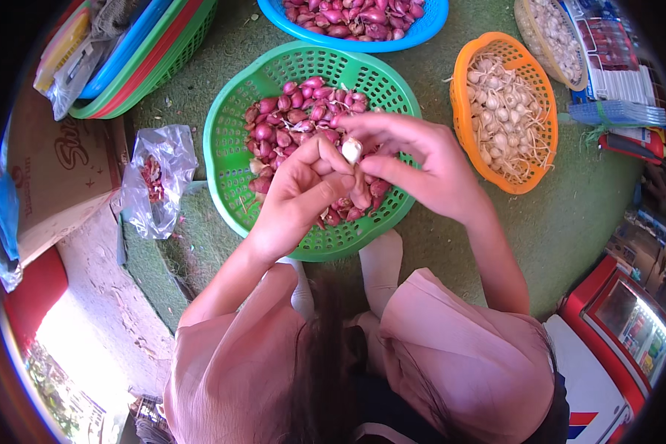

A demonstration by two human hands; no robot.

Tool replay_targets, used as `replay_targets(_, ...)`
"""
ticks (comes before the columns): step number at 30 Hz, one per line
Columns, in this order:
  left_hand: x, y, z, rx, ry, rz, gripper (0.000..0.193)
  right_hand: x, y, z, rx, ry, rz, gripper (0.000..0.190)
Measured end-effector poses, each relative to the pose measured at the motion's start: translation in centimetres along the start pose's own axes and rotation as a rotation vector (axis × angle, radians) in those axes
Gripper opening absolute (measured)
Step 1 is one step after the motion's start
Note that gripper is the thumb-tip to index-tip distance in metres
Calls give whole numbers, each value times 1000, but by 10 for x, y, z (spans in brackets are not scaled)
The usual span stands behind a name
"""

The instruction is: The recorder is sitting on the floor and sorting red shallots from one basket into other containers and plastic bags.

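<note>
A green plastic basket (222, 166) with red shallots (297, 116) in it stands before me, and both hands are over it. Between my hands is a white garlic bulb (352, 150). My left hand (305, 194) has its thumb and fingers closed around the bulb's lower end. Close on the right, my right hand (422, 161) has its fingers spread and slightly blurred, with the thumb near the bulb; whether it touches the bulb is hard to tell.
An orange basket (549, 127) of garlic stands to the right, a blue basket (355, 44) of shallots at the top. Left lie a clear plastic bag (166, 150) with reddish peelings and a cardboard box (61, 177). Stacked baskets (161, 61) are upper left, a red display fridge (588, 288) lower right.
</note>
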State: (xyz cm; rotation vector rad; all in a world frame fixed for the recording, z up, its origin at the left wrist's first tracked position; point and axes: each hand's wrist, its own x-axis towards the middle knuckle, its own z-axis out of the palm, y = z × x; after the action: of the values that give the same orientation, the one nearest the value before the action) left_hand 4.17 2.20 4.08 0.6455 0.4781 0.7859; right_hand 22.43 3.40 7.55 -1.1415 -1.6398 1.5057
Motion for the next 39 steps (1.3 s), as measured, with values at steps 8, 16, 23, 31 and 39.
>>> replay_targets(8,-6,1,15,69,275,163,28,-1,2,19,209,206,-2,14)
replay_targets(16,-14,19,12,82,225,7,22,-5,-9,21,-183,211,-175,15)
replay_targets(23,-19,17,12,51,292,100,24,-4,-13,26,-190,335,-222,17)
replay_targets(31,-21,23,19,181,323,142,19,-8,-19,31,-349,336,-335,12)
replay_targets(39,-23,24,15,194,343,127,19,-5,-18,29,-243,299,-265,10)
